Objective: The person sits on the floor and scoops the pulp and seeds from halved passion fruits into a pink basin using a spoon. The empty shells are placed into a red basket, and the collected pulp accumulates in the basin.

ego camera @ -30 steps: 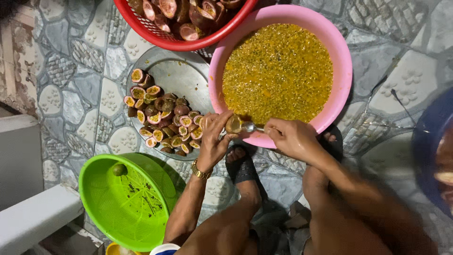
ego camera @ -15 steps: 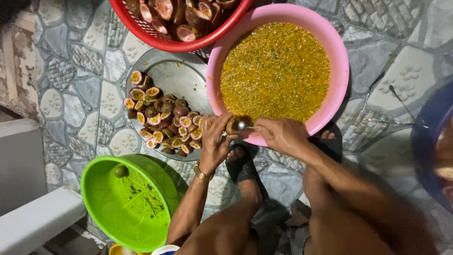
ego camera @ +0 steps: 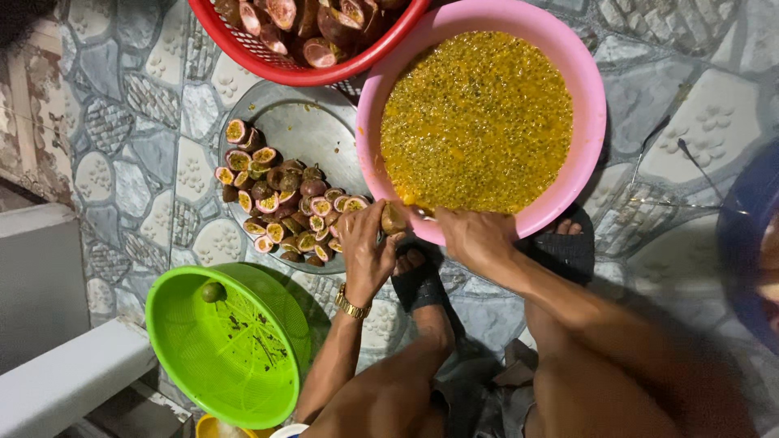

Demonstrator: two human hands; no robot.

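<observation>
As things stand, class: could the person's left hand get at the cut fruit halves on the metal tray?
Probably yes. The left hand sits beside the fruit halves on the metal tray, with nothing between them. But it already holds a fruit half, so it isn't free to grasp.

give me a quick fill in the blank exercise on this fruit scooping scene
1. The left hand holds a halved fruit at the rim of the ____ basin.
2. The cut fruit halves lie on a round ____ tray.
3. The empty shells sit in a ____ basket.
4. One fruit lies in the ____ colander.

Missing words: pink; metal; red; green
</observation>
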